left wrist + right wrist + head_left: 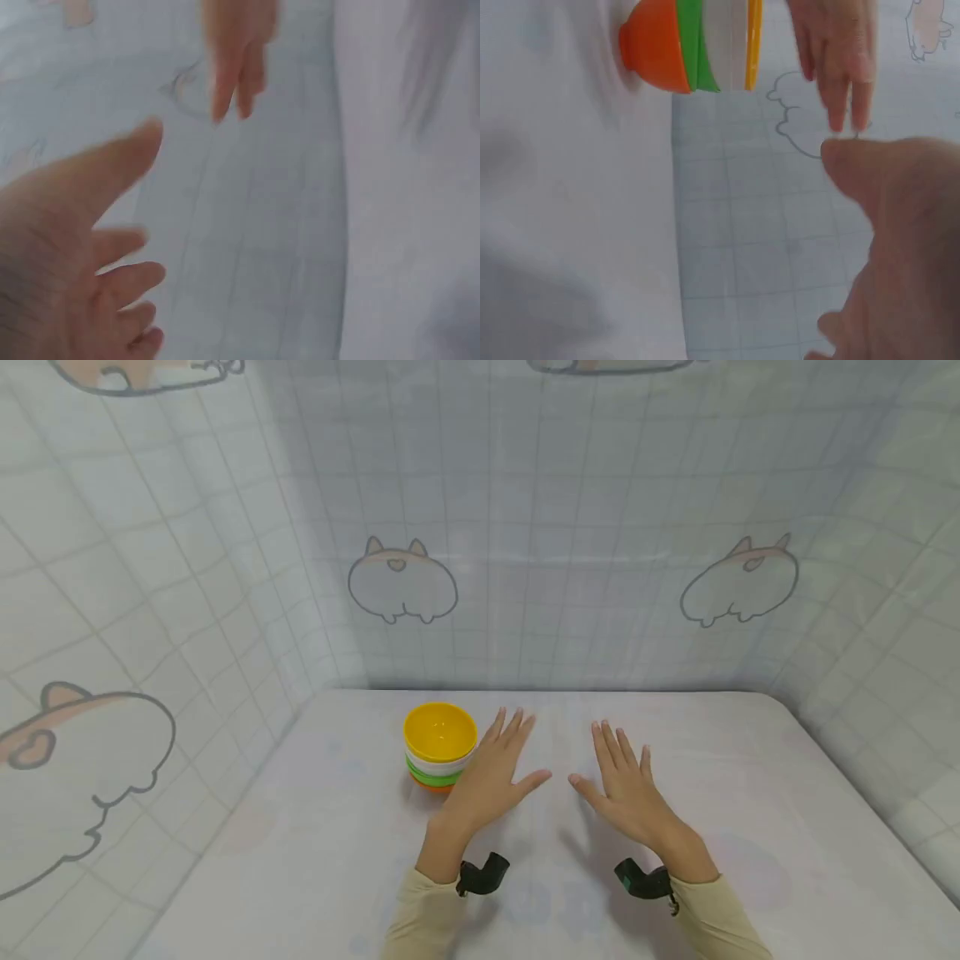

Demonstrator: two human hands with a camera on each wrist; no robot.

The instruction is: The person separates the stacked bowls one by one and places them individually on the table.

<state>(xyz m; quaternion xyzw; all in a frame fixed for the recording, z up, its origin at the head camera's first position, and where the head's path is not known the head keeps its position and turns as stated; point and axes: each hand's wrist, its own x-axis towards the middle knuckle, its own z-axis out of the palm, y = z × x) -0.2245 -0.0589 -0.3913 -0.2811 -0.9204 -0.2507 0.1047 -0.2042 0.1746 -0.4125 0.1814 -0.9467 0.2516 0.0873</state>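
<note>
I can see a nested stack of bowls point(438, 750), yellow uppermost, left of the frame's centre on the worktop point(300, 843). The left hand point(486, 781) hovers just beside it, the right hand point(626, 795) right of centre; each grip is apart, fingers outstretched.

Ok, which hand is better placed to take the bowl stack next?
Probably the left hand: it is open, empty and close to the bowl stack. The right hand is empty too, but farther from the bowls.
</note>
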